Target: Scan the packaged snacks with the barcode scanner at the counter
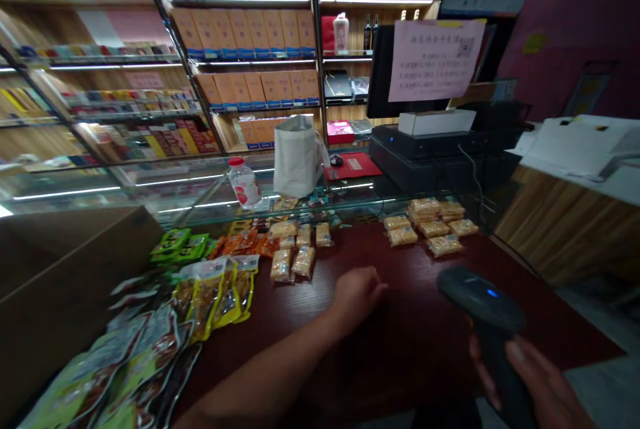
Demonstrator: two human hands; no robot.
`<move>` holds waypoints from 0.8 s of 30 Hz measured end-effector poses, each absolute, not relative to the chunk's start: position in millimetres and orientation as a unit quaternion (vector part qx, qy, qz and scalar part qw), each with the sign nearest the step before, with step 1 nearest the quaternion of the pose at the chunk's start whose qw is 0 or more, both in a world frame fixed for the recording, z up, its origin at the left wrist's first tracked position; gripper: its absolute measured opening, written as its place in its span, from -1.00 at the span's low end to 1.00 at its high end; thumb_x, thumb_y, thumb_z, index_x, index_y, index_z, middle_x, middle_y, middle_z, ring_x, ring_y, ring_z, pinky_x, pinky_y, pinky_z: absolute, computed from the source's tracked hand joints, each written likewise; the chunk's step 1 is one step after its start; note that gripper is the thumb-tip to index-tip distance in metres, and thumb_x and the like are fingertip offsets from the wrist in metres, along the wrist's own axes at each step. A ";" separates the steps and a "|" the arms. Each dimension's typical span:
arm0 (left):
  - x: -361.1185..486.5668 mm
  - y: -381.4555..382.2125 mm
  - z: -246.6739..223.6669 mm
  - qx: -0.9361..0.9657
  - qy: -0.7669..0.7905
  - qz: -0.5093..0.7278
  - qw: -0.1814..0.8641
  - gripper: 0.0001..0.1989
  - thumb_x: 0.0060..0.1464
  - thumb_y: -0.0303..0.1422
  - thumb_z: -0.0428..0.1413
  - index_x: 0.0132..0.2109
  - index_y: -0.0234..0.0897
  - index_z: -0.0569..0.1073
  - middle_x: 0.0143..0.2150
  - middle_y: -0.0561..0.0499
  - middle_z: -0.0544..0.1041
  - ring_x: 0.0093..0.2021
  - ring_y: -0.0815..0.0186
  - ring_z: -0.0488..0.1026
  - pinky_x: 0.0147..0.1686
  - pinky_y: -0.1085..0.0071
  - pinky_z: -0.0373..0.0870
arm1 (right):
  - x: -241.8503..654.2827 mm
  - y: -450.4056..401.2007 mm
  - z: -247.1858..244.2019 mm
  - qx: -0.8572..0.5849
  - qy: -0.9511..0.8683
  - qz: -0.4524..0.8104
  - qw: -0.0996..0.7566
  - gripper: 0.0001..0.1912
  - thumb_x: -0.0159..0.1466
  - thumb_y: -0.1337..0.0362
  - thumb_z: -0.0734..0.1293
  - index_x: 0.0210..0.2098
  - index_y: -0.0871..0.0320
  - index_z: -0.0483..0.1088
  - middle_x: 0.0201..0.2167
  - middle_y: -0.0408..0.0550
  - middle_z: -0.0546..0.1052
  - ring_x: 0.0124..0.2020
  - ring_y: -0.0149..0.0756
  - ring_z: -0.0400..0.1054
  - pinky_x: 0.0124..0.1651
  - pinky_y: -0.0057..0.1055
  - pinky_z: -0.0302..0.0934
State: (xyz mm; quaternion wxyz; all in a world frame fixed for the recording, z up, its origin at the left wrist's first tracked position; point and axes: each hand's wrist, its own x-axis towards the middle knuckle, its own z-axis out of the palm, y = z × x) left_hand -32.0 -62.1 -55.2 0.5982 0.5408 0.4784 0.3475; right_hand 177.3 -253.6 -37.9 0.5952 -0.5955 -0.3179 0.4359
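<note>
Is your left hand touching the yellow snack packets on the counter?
Apart. The head view shows the left hand to the right of the yellow snack packets, with a plain gap of dark counter between them.

Your right hand (537, 386) grips a black barcode scanner (483, 299). Your left hand (357, 294) sits over the dark red counter (415, 356), near wrapped pastries (293, 264).

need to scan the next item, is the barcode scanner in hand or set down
In hand: the barcode scanner is held by the right hand, with its fingers wrapped around the handle.
</note>
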 end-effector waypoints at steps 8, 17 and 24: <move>-144.1 -33.5 -46.7 0.770 0.587 0.248 -0.028 -0.41 -0.05 -0.38 0.27 0.15 -0.42 0.42 0.09 -0.36 0.50 0.31 -0.28 0.16 0.33 -0.24 -0.40 | 135.8 -229.3 -13.9 -0.566 -0.345 0.462 0.589 -0.58 0.10 -0.18 0.43 -0.30 0.01 0.56 -0.50 0.05 0.59 -0.58 -0.10 0.37 -0.58 -0.26 0.26; -154.3 -57.8 -65.6 0.849 0.479 0.204 0.096 -0.44 -0.07 -0.52 0.15 0.15 -0.34 0.40 0.07 -0.25 0.48 0.16 -0.03 0.31 0.21 0.01 0.21 | 124.8 -219.1 -30.6 -0.529 -0.320 0.507 0.601 -0.61 0.16 -0.06 0.47 -0.22 0.14 0.56 -0.46 -0.01 0.61 -0.64 -0.38 0.29 -0.65 -0.49 0.18; -157.8 -57.0 -65.9 0.799 0.436 0.330 0.249 -0.53 -0.07 -0.56 0.09 0.05 -0.25 0.39 0.02 -0.13 0.45 0.08 0.10 0.38 0.13 0.10 0.33 | 108.4 -216.8 -21.8 -0.526 -0.334 0.508 0.595 -0.60 0.17 -0.05 0.47 -0.27 0.18 0.56 -0.48 -0.03 0.57 -0.64 -0.43 0.28 -0.66 -0.55 0.18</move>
